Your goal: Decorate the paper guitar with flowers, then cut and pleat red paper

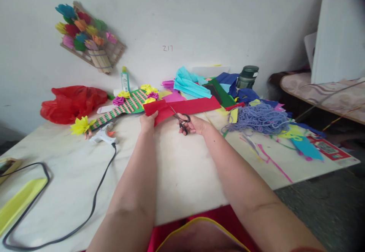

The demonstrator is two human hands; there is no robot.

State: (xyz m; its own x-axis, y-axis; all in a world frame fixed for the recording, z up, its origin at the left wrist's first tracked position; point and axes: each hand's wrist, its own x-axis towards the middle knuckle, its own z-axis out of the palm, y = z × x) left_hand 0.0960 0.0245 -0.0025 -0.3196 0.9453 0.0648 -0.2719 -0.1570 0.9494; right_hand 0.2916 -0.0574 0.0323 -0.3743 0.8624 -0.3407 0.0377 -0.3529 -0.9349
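My left hand (148,122) pinches the near left edge of a folded sheet of red paper (182,106) that lies across the middle of the white table (176,168). My right hand (194,124) grips the black handles of a pair of scissors (180,119). The blades point up and left and bite into the red paper just right of my left hand.
A white glue gun (103,134) with a black cord (97,191) lies at the left, by a striped paper guitar with paper flowers (125,105). A red plastic bag (71,102), a glue bottle (124,80), coloured paper sheets (196,86), a dark jar (246,77) and purple yarn (259,118) crowd the far side.
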